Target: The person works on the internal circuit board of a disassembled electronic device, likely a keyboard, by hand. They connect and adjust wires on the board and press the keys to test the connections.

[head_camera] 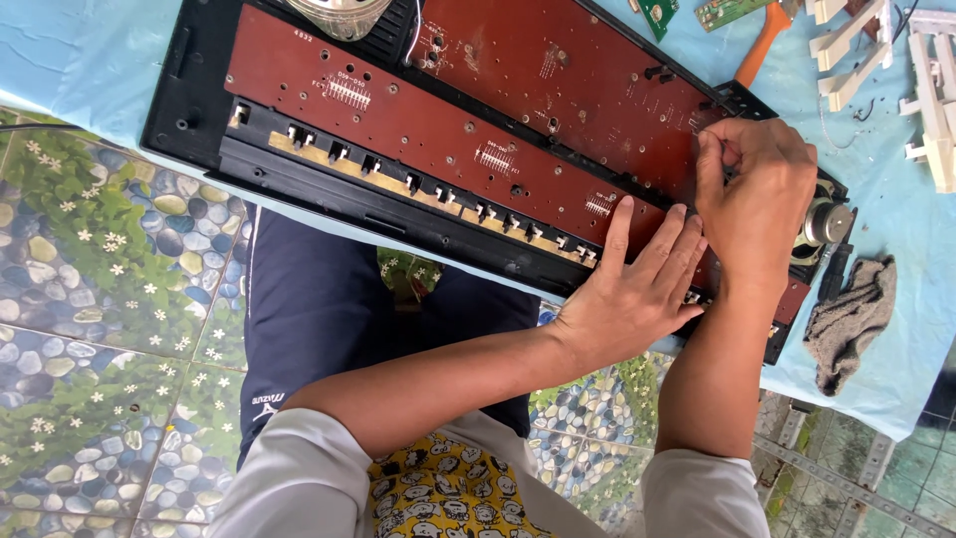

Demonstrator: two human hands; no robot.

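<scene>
An opened electronic keyboard lies on a table: a long black case [199, 110] with dark red circuit boards [418, 120] inside and a brass contact strip along its near edge. My left hand [637, 284] rests flat, fingers spread, on the near right part of the red board. My right hand [752, 194] is curled with fingertips pinched on something small at the board's right end; what it pinches is hidden.
A light blue cloth [70, 50] covers the table. A grey rag [846, 314], a small round speaker [827, 224], white key pieces [931, 90], an orange tool handle [762, 40] and green circuit boards [657, 12] lie at the right. Pebble-patterned floor tiles [100, 329] show below.
</scene>
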